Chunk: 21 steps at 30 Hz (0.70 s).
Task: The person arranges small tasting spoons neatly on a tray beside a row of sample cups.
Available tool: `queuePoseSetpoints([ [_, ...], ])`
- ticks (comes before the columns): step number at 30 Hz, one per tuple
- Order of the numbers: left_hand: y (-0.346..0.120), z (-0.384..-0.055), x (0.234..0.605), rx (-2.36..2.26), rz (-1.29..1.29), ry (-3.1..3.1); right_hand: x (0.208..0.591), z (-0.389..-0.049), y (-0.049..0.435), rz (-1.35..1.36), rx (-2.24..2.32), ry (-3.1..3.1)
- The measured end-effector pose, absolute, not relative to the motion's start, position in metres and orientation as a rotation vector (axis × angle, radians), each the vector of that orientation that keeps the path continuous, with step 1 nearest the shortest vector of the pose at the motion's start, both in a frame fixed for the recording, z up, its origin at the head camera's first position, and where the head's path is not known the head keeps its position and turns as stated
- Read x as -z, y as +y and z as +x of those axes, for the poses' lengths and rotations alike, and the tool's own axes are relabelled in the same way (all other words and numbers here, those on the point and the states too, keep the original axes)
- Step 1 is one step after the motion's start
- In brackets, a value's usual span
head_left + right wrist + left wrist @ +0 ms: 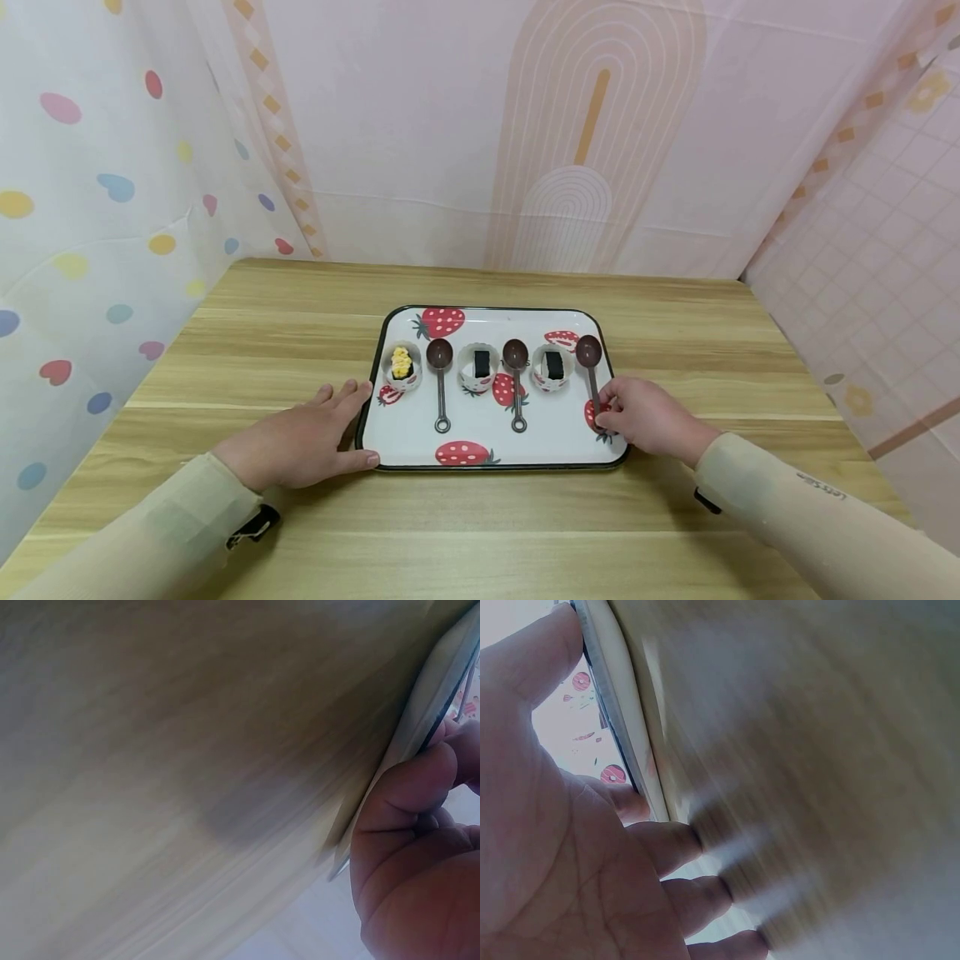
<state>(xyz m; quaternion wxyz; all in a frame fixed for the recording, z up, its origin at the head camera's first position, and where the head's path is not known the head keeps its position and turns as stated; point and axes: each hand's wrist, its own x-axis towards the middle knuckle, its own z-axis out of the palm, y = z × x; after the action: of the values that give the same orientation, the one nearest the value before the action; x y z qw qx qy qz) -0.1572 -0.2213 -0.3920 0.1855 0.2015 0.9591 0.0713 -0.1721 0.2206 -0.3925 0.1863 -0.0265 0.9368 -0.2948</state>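
A white tray [420,425] with a dark rim and strawberry prints lies on the table. On it, three brown-bowled spoons alternate with three paper cups. My right hand [651,418] pinches the handle of the rightmost spoon [588,352], over the tray's right side. The middle spoon [515,355] and left spoon [439,354] lie bowl-up toward the back. The left cup [392,379] holds a yellow-topped piece; the middle cup [467,367] and right cup [542,367] each hold a white piece with a black band. My left hand [303,440] rests with straight fingers at the tray's left edge.
The wooden table [480,533] extends around the tray on all sides. Behind it hangs a pink patterned curtain [420,150], with a dotted curtain [90,233] along the left and a checked one [892,250] along the right.
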Motion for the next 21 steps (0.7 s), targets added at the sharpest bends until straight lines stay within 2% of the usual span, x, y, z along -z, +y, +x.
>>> queuePoseSetpoints([
  [21,-0.2222,-0.1572,0.3916,-0.216,0.575,2.700,0.3908,-0.1722,0.2130,-0.084,0.690,2.692],
])
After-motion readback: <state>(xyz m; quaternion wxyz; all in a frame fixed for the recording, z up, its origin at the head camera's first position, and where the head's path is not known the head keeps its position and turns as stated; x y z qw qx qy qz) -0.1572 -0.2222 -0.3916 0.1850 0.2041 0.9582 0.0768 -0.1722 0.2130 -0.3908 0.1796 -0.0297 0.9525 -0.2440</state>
